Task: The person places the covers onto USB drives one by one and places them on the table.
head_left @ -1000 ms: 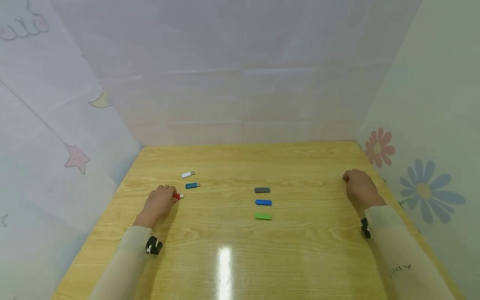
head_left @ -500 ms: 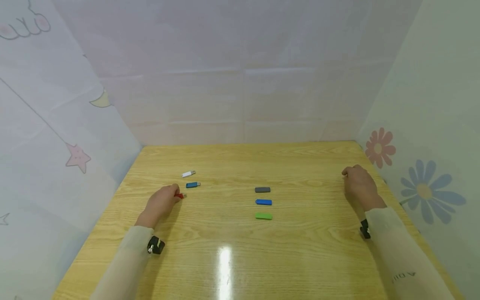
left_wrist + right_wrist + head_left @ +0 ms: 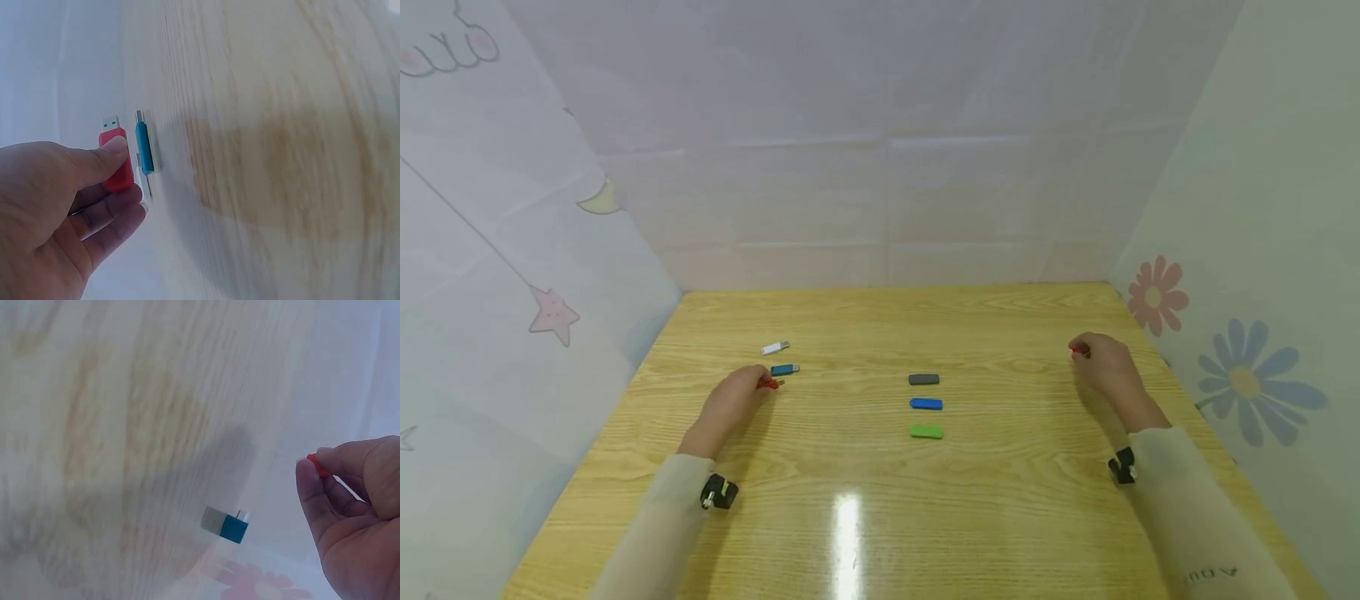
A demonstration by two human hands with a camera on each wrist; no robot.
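My left hand (image 3: 733, 404) pinches a red USB stick (image 3: 120, 180) between thumb and fingers, its metal plug pointing out past the thumb. Just beyond it on the table lie a teal USB stick (image 3: 784, 370) and a white USB stick (image 3: 772, 348). At the far right my right hand (image 3: 1108, 367) holds a small red cap (image 3: 317, 465) in its fingertips, mostly covered by thumb and finger. Beyond that hand, in the right wrist view, a teal cap (image 3: 234, 529) stands on the table, with a white cap (image 3: 243, 516) partly behind it.
Mid-table, a grey stick (image 3: 923, 379), a blue stick (image 3: 927, 404) and a green stick (image 3: 927, 432) lie in a column between the hands. The wooden table (image 3: 1000, 517) meets a pale wall at the back, with printed walls on both sides.
My left hand has lifted the red USB stick and shifted right, towards the teal one. The right hand has moved a little left, and the red cap now shows in its fingers.
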